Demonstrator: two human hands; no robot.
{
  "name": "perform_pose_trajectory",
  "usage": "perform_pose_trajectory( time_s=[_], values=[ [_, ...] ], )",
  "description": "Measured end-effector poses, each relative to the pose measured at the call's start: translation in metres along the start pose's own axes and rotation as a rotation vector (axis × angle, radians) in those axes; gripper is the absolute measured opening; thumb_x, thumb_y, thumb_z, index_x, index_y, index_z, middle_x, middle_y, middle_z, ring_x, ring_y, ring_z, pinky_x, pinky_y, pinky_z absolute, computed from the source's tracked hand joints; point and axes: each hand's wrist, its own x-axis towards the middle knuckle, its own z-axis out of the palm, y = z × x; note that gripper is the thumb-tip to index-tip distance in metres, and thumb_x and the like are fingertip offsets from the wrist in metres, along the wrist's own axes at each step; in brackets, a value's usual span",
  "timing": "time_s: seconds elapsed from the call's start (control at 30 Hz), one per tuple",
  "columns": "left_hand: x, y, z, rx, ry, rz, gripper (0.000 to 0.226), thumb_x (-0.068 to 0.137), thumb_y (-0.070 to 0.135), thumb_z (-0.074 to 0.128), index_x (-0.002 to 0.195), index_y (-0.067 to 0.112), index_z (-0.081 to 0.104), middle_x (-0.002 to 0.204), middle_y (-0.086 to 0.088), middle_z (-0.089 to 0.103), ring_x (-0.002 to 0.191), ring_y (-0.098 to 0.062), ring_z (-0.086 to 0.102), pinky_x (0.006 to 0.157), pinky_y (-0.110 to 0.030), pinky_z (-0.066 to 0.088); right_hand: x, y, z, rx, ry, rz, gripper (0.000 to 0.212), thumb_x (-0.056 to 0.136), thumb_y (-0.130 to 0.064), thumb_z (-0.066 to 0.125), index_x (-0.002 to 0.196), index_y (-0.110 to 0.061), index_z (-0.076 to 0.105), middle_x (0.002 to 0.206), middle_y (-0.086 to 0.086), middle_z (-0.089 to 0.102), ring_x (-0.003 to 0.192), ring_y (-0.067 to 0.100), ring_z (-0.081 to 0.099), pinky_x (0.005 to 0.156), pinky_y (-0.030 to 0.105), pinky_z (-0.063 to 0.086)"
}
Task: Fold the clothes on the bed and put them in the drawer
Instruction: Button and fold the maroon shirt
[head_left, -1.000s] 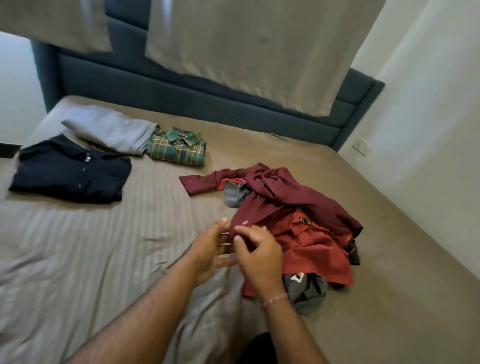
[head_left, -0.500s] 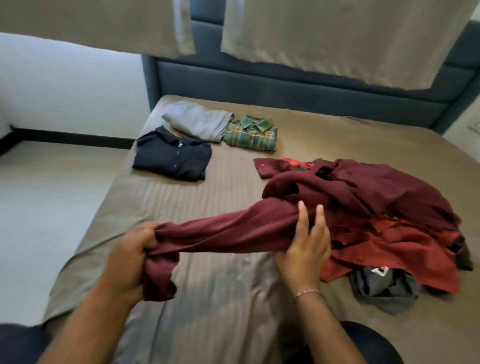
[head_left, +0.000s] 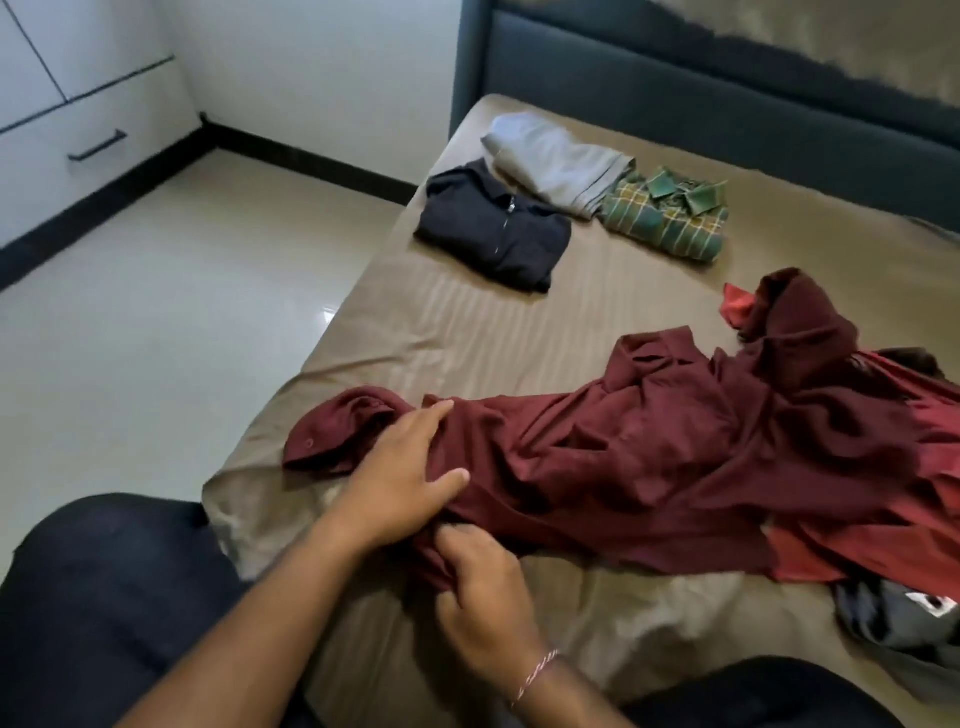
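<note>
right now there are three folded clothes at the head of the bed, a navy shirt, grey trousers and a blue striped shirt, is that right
Not quite. The head view shows the third folded item is a green plaid shirt, not a blue striped one. It lies beside the grey trousers and the navy shirt at the head of the bed.

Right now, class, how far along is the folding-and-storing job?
Done: three folded garments lie near the headboard, a navy shirt, a grey garment and a green plaid shirt. In hand: the left hand presses the maroon shirt while the right hand pinches its edge. Left: the red-and-grey pile, then the closed drawer.
</note>
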Motion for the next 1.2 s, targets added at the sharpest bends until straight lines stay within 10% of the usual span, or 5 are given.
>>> perform_pose_trajectory(
  time_s=[0.23, 0.43, 0.67, 0.87, 1.2],
  values=[
    [0.010, -0.017, -0.001, 0.058, 0.149, -0.016, 0.022, 0.093, 0.028, 0.070, 0.115, 0.028, 0.075, 0.111, 0.010, 0.075, 0.107, -0.017, 0.069, 0.095, -0.038, 0.054, 0.011, 0.013, -0.039, 0.274, 0.268, -0.084, 0.014, 0.097, -0.027, 0.068, 0.106, -0.017, 0.073, 0.105, -0.007, 0.073, 0.098, 0.014, 0.070, 0.087, 0.037, 0.056],
    [0.008, -0.028, -0.028, -0.283, 0.300, -0.074, 0.013, 0.096, 0.020, 0.071, 0.109, 0.022, 0.075, 0.098, 0.010, 0.075, 0.095, -0.011, 0.070, 0.088, -0.030, 0.053, 0.018, 0.060, -0.047, -0.521, 0.281, 0.246, 0.048, 0.078, -0.045, 0.069, 0.123, -0.028, 0.065, 0.115, -0.003, 0.064, 0.103, 0.025, 0.060, 0.082, 0.041, 0.052],
    [-0.020, -0.009, -0.012, 0.180, 0.319, 0.483, 0.060, 0.085, 0.048, 0.072, 0.140, 0.029, 0.058, 0.134, 0.010, 0.062, 0.123, -0.017, 0.058, 0.101, -0.043, 0.045, 0.022, 0.049, -0.070, 0.155, 0.343, 0.168, 0.010, 0.101, -0.018, 0.066, 0.095, -0.023, 0.071, 0.085, -0.011, 0.072, 0.082, 0.003, 0.066, 0.075, 0.031, 0.052],
    [-0.009, -0.022, 0.001, 0.399, 0.210, 0.137, 0.043, 0.083, 0.038, 0.058, 0.124, 0.031, 0.068, 0.112, 0.008, 0.069, 0.107, -0.023, 0.063, 0.092, -0.043, 0.047, 0.018, 0.022, -0.083, 0.394, 0.210, -0.003, 0.015, 0.102, -0.019, 0.062, 0.093, -0.015, 0.074, 0.083, -0.014, 0.070, 0.078, 0.001, 0.062, 0.073, 0.018, 0.047],
    [-0.003, 0.005, -0.115, -0.505, 0.140, 0.161, 0.004, 0.082, 0.015, 0.066, 0.083, 0.012, 0.068, 0.068, 0.004, 0.064, 0.062, -0.008, 0.058, 0.057, -0.022, 0.046, 0.023, 0.044, -0.127, -0.215, 0.410, 0.194, 0.035, 0.071, -0.003, 0.070, 0.092, -0.028, 0.055, 0.091, -0.012, 0.064, 0.083, 0.012, 0.062, 0.073, 0.026, 0.049]
  ],
)
